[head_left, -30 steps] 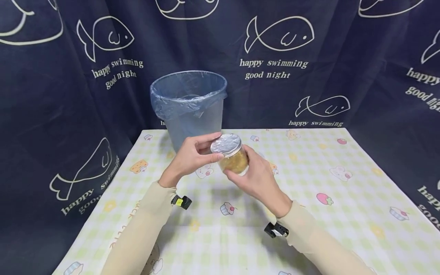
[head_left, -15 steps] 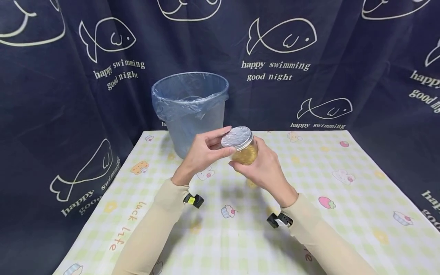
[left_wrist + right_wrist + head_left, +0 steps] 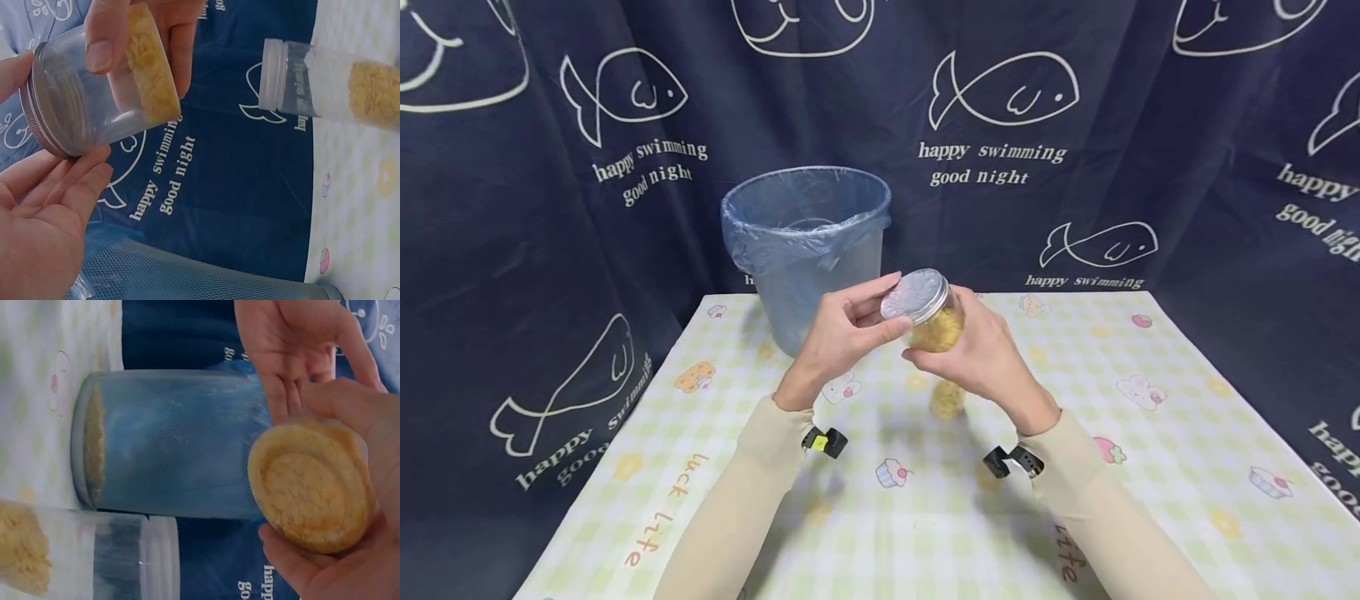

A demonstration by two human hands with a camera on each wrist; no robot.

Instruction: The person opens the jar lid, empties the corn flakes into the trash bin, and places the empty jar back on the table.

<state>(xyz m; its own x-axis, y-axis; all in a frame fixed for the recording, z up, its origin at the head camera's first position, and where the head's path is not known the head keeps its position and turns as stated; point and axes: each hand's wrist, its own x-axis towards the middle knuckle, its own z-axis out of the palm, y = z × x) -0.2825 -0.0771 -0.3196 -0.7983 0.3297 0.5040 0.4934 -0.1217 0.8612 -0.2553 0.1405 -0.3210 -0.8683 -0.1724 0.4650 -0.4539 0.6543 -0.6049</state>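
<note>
A clear jar (image 3: 937, 330) with yellow flake-like pieces inside is held above the table, tilted toward the left. My right hand (image 3: 992, 358) grips its body, thumb on the near side. My left hand (image 3: 838, 329) pinches the rim of the silver lid (image 3: 914, 297) between thumb and fingers; the lid sits on the jar. In the right wrist view the jar's base (image 3: 306, 494) faces the camera. A second, taller clear jar (image 3: 325, 81) with a pale lid and similar yellow pieces stands on the table beyond my right hand, which hides most of it in the head view.
A bin (image 3: 816, 275) lined with a blue plastic bag stands at the back left of the table, close behind my left hand. The table has a green checked cloth (image 3: 880, 542). A dark blue curtain (image 3: 1000, 200) hangs behind it.
Both hands have carried the jar up and to the right, away from the bin. The lower part of the second jar now shows below my right hand.
</note>
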